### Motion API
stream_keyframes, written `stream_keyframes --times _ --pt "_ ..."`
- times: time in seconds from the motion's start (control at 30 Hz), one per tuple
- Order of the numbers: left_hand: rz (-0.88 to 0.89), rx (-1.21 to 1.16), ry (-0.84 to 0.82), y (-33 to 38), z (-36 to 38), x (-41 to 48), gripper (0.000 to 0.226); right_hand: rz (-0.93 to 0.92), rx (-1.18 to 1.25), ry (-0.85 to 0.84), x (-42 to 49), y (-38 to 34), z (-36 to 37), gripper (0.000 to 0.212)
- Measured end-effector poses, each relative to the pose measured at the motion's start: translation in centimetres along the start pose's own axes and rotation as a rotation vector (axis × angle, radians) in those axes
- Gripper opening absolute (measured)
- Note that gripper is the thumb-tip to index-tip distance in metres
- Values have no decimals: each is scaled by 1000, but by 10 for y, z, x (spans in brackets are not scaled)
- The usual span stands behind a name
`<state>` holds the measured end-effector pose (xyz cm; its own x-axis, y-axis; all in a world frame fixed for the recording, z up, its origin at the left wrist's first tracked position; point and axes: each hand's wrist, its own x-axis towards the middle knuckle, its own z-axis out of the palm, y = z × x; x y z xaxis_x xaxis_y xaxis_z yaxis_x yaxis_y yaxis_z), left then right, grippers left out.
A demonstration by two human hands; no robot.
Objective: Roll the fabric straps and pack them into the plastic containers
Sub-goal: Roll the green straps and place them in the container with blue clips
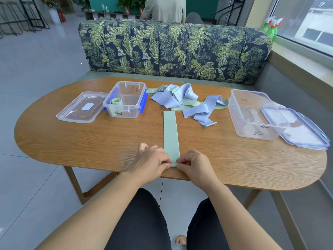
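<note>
A pale green fabric strap lies flat and straight on the wooden table, running away from me. My left hand and my right hand pinch its near end at the table's front edge. A loose pile of lilac and green straps lies at the back centre. The left plastic container, with blue clips, holds one rolled green strap. The right plastic container looks empty.
The left container's clear lid lies beside it on the table. The right container's lid leans against it near the table's right end. A leaf-patterned sofa stands behind the table, with a seated person beyond it.
</note>
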<state>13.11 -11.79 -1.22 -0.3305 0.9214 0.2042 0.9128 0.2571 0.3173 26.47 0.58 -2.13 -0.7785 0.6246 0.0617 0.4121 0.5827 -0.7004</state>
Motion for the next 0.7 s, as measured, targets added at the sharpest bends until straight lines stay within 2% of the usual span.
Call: stream_keyframes --times 0.13,0.37,0.53,0.63,0.7 --pt "-31 -17 66 3 3 -5 15 -40 -18 9 0 0 -1 14" --pt "-44 -7 83 0 4 -1 13 -137 -74 34 -3 1 0 13" --pt "-58 -66 6 -4 2 4 14 -190 -197 58 -5 -2 1 16" --pt "-57 -86 -22 -6 0 7 13 -235 -171 138 -4 -7 3 17" --pt "-48 -75 -36 -6 -1 10 15 -269 -183 135 -2 -9 5 14"
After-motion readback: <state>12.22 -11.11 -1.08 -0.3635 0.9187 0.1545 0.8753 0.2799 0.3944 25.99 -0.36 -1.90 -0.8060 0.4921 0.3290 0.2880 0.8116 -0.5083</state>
